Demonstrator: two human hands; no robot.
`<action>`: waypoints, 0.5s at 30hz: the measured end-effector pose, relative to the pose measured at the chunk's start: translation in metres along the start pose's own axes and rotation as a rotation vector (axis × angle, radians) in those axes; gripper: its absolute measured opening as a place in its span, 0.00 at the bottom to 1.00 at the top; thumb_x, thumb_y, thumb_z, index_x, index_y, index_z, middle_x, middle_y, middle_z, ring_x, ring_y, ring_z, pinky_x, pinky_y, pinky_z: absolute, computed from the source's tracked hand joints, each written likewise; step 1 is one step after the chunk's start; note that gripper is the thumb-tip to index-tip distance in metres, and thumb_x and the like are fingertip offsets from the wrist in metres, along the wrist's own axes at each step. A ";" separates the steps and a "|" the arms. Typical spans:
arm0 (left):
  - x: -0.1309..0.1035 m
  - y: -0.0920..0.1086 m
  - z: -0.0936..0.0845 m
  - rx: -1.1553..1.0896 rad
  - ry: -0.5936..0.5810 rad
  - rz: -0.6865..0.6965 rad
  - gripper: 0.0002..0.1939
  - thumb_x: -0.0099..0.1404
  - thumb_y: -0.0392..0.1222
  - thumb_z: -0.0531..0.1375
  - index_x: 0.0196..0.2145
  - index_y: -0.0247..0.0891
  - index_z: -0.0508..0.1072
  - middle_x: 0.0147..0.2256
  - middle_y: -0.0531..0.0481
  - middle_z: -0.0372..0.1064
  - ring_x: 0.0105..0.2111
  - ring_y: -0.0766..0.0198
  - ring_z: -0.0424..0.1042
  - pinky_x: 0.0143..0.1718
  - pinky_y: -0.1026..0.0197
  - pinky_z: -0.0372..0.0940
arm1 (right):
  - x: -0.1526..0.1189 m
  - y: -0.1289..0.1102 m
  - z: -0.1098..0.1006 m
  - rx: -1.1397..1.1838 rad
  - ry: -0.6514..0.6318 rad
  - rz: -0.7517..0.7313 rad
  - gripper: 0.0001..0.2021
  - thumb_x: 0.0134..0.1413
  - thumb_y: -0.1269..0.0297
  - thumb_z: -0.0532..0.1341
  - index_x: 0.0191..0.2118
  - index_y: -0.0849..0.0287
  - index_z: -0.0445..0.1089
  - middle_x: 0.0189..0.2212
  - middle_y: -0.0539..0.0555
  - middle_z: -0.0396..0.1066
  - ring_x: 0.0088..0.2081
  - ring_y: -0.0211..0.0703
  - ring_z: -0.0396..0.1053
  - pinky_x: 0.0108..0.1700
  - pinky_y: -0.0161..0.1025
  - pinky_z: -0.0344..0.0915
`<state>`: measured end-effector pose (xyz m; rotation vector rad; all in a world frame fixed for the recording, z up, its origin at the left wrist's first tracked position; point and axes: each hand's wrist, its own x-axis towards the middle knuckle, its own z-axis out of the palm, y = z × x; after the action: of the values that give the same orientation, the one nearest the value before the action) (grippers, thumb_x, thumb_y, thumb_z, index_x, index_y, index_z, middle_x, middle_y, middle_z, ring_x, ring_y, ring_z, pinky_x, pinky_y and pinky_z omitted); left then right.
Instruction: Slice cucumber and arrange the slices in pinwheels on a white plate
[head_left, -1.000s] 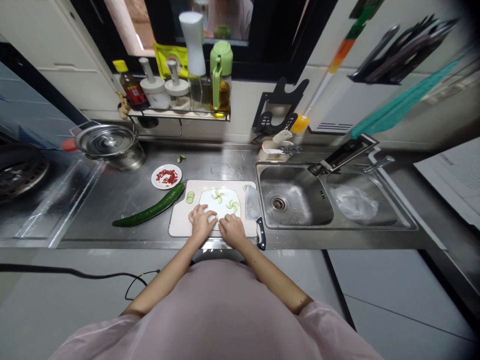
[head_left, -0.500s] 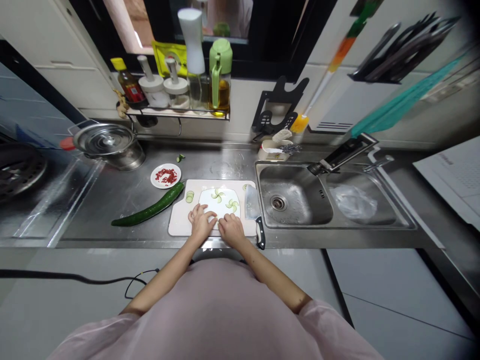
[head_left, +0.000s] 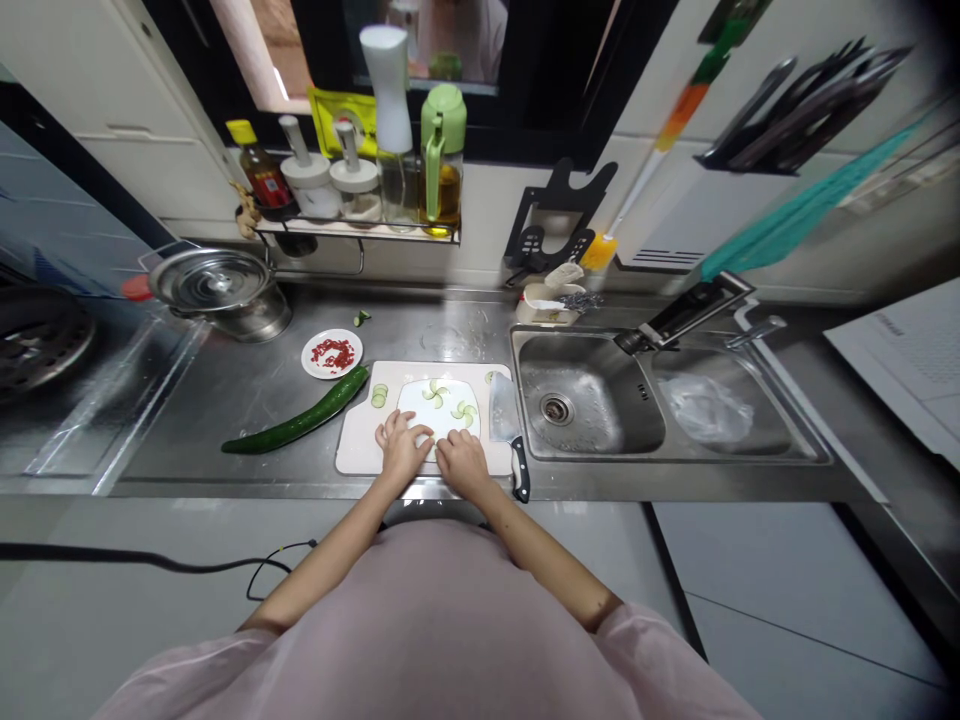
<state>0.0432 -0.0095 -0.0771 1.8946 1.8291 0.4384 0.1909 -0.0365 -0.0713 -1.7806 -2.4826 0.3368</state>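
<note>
A white plate (head_left: pixel 442 404) lies on the pale cutting board (head_left: pixel 360 447), bearing two pinwheels of cucumber slices (head_left: pixel 465 411). Over the plate's lower left edge is my left hand (head_left: pixel 403 446), its thumb and forefinger near the plate's front. My right hand (head_left: pixel 460 462) rests at the lower right edge, fingers bent together. Between the fingertips a small pale green bit shows; which hand grips it is too small to tell. More slices (head_left: pixel 379 395) are stacked on the board's left. A cleaver (head_left: pixel 507 410) lies along its right edge, handle toward me.
Left of the board are a whole cucumber (head_left: pixel 300 418) and a small plate of red bits (head_left: pixel 332 354). A lidded pot (head_left: pixel 240 300) stands further back. To the right is a double sink (head_left: pixel 592 390). Bottles stand on a wall shelf (head_left: pixel 360 230).
The view has shifted very slightly. My hands keep almost the same place and pose at the plate's front edge.
</note>
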 end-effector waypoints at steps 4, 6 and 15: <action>0.001 0.003 -0.001 -0.045 0.026 -0.036 0.07 0.59 0.46 0.62 0.34 0.47 0.79 0.55 0.47 0.65 0.62 0.46 0.50 0.60 0.40 0.42 | 0.001 0.003 -0.002 0.035 0.034 0.027 0.12 0.64 0.61 0.52 0.40 0.59 0.72 0.38 0.58 0.68 0.41 0.47 0.59 0.41 0.40 0.50; 0.002 0.002 -0.003 -0.083 0.080 -0.066 0.07 0.59 0.46 0.62 0.35 0.47 0.79 0.53 0.47 0.66 0.60 0.48 0.54 0.60 0.42 0.44 | 0.001 0.007 -0.004 0.067 0.091 0.058 0.12 0.64 0.61 0.53 0.40 0.58 0.72 0.37 0.57 0.68 0.41 0.47 0.60 0.42 0.40 0.51; 0.027 -0.039 -0.032 -0.145 0.321 -0.431 0.17 0.62 0.46 0.56 0.47 0.43 0.73 0.44 0.43 0.72 0.48 0.49 0.67 0.49 0.48 0.56 | -0.004 0.041 -0.029 0.351 0.483 0.171 0.14 0.63 0.61 0.51 0.41 0.59 0.73 0.35 0.56 0.72 0.40 0.46 0.64 0.45 0.41 0.56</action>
<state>-0.0055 0.0211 -0.0734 1.3394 2.2696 0.7283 0.2352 -0.0243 -0.0517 -1.6843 -1.8264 0.2865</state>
